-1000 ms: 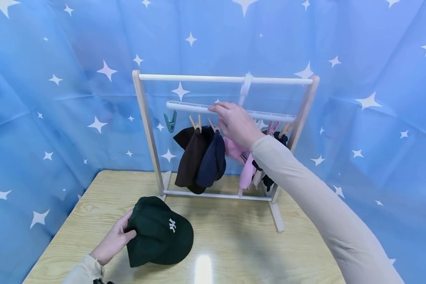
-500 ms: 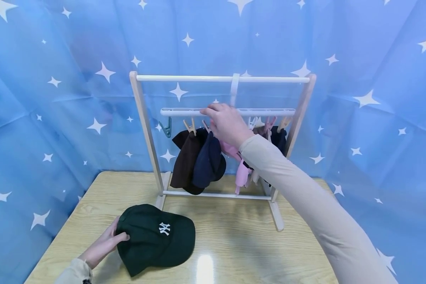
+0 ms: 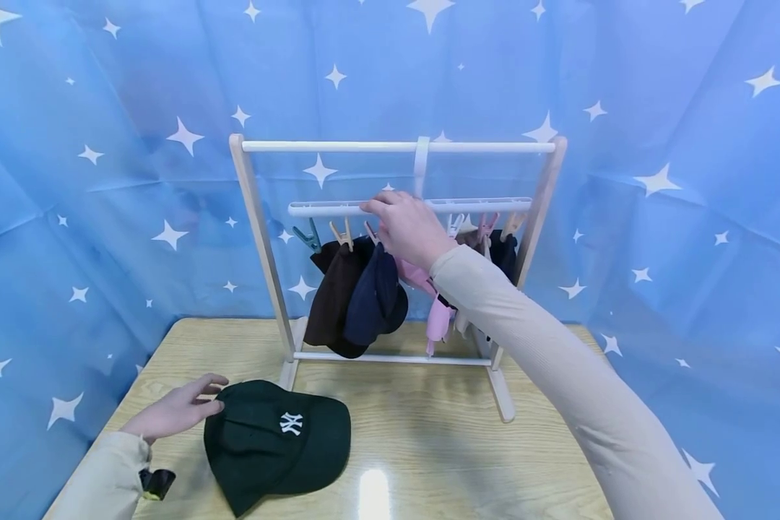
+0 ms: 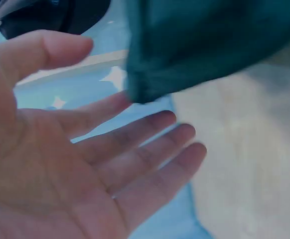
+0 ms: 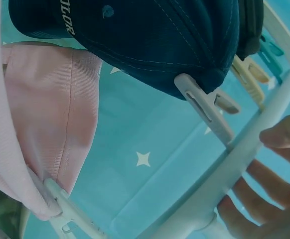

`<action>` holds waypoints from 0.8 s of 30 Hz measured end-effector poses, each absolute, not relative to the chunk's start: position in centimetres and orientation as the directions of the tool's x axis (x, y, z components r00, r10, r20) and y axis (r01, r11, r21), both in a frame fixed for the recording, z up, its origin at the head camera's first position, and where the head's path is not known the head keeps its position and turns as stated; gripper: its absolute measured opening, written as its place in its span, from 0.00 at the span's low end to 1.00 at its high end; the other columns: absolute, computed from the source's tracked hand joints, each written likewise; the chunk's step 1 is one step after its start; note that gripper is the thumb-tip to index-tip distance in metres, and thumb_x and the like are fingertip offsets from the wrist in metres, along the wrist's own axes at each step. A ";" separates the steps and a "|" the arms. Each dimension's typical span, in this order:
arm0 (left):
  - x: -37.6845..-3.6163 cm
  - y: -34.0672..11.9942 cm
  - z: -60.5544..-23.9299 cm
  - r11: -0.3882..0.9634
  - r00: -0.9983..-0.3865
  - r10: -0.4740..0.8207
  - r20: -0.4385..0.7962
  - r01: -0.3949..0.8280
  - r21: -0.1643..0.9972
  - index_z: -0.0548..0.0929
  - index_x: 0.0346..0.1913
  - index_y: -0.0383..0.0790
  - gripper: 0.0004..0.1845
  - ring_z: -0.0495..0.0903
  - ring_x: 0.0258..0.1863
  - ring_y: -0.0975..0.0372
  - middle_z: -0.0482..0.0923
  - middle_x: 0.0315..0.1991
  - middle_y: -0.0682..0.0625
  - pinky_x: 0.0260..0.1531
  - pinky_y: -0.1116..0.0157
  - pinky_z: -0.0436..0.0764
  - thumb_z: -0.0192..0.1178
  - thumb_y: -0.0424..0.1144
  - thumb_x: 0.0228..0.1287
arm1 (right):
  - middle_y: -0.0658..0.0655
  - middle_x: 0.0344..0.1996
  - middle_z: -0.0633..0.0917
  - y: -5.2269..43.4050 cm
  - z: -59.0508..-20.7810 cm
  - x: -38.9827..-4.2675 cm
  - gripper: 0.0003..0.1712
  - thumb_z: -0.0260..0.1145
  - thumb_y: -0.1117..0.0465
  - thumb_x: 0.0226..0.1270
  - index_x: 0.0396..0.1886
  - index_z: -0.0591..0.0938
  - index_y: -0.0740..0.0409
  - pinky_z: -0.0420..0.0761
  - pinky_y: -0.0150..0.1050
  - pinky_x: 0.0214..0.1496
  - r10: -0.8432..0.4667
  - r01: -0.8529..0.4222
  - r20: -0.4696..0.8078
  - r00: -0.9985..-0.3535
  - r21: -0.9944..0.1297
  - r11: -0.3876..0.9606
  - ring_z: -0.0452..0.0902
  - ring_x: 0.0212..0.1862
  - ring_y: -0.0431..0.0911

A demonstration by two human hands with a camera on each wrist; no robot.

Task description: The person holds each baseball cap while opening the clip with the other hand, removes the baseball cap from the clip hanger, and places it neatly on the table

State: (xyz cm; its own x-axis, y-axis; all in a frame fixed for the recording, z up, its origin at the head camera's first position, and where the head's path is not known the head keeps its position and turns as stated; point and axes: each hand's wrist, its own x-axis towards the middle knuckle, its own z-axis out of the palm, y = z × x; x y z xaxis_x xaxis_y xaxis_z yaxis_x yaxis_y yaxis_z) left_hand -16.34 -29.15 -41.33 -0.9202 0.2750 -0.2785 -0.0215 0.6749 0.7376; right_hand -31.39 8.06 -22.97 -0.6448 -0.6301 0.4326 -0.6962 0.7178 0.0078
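**Soft green cap lying loose, clip bar being steadied**

The dark green cap [image 3: 276,440] is lying crown-up on the tabletop [image 3: 429,433], at about 7 o'clock from the wooden rack [image 3: 260,238]. It looks light and floppy in the crown, stiffer at the brim; the crown's rear edge or the brim would likely give the surest hold. The left hand [image 3: 172,412] is hovering at the cap's 9 o'clock edge, palm down, fingers relaxed and spread, gripping nothing. The right hand [image 3: 406,227] is reaching up with its arm extended, fingers curling over the white clip bar [image 3: 494,205] hanging from the rack's top rail. Brown [image 3: 334,296], navy [image 3: 373,296] and pink [image 3: 429,289] caps are dangling from the clips.
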 end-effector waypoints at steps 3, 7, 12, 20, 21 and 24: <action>-17.0 -28.4 -40.1 0.714 -0.923 0.289 -0.254 0.032 0.700 0.65 0.64 0.24 0.26 0.66 0.59 0.33 0.65 0.61 0.24 0.49 0.44 0.73 0.53 0.39 0.71 | 0.57 0.57 0.78 8.0 -22.9 -31.3 0.23 0.60 0.69 0.67 0.61 0.78 0.56 0.70 0.46 0.60 -0.621 -0.686 0.423 -0.659 0.001 0.728 0.72 0.59 0.53; -17.7 -26.8 -38.9 0.748 -0.919 0.336 -0.208 0.126 0.651 0.68 0.63 0.25 0.25 0.67 0.58 0.32 0.67 0.60 0.26 0.50 0.42 0.72 0.54 0.38 0.70 | 0.58 0.57 0.78 7.8 -22.8 -31.4 0.23 0.61 0.69 0.67 0.61 0.78 0.56 0.72 0.46 0.59 -0.613 -0.673 0.409 -0.677 -0.004 0.740 0.72 0.59 0.53; -18.7 -24.6 -37.7 0.772 -0.917 0.373 -0.140 0.223 0.596 0.71 0.61 0.26 0.23 0.69 0.56 0.33 0.69 0.59 0.28 0.50 0.40 0.71 0.56 0.37 0.68 | 0.58 0.58 0.77 7.2 -22.5 -31.5 0.23 0.60 0.68 0.67 0.61 0.78 0.55 0.74 0.46 0.57 -0.611 -0.661 0.385 -0.692 0.002 0.750 0.71 0.60 0.53; -20.0 -21.8 -36.5 0.758 -0.922 0.379 -0.074 0.264 0.596 0.72 0.61 0.28 0.22 0.69 0.57 0.35 0.70 0.60 0.30 0.51 0.40 0.70 0.55 0.37 0.69 | 0.57 0.58 0.77 6.1 -22.8 -31.5 0.22 0.63 0.64 0.67 0.61 0.78 0.53 0.74 0.48 0.55 -0.595 -0.627 0.379 -0.709 0.049 0.778 0.72 0.57 0.52; -20.1 -21.5 -36.3 0.754 -0.924 0.377 -0.068 0.263 0.602 0.72 0.62 0.28 0.22 0.68 0.57 0.35 0.69 0.60 0.30 0.52 0.40 0.70 0.55 0.37 0.69 | 0.57 0.58 0.77 6.0 -22.8 -31.5 0.22 0.63 0.63 0.67 0.61 0.78 0.53 0.74 0.48 0.56 -0.593 -0.622 0.376 -0.711 0.055 0.781 0.71 0.58 0.53; -20.7 -20.8 -35.7 0.749 -0.928 0.369 -0.060 0.258 0.611 0.69 0.64 0.27 0.24 0.68 0.59 0.35 0.67 0.62 0.29 0.53 0.40 0.69 0.54 0.37 0.69 | 0.57 0.58 0.77 5.9 -22.8 -31.4 0.23 0.63 0.62 0.67 0.62 0.78 0.53 0.72 0.49 0.58 -0.592 -0.616 0.370 -0.716 0.064 0.785 0.71 0.58 0.52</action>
